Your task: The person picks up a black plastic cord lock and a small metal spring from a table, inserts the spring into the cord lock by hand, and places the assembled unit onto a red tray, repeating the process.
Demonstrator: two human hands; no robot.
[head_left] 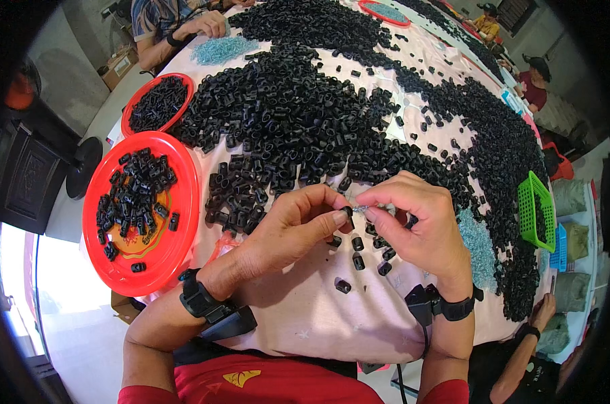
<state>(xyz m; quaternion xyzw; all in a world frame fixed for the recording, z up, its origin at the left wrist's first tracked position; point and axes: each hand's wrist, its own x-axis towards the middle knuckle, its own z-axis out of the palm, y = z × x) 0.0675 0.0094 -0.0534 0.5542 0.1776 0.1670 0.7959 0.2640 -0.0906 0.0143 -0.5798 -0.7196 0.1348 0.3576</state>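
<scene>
The table (pixel 318 316) with its pale pink cloth filled most of the view, and a very large heap of black plastic pieces (pixel 298 114) covered it from 12 o'clock down to the middle. At 9 o'clock, a big red plate (pixel 177 242) lay on the table edge with some black pieces on it, and a smaller red plate (pixel 131 111) full of them stood at 10 o'clock. A green basket (pixel 532 209) was at 3 o'clock, and a strip of pale blue small parts (pixel 476 246) lay just beside the right wrist.

Near the centre, the left hand (pixel 288 229) had its fingers nearly closed, thumb and forefinger pinching one small black piece (pixel 348 214). The long axis of the piece seemed about upright in the picture, from 12 to 6 o'clock, but it was too small to be sure. The right hand (pixel 419 222) met it from 3 o'clock, fingers also almost closed, pinching a tiny pale blue part (pixel 363 209) that pointed toward 9 o'clock and touched the black piece. A few loose black pieces (pixel 359 259) lay below both hands.
</scene>
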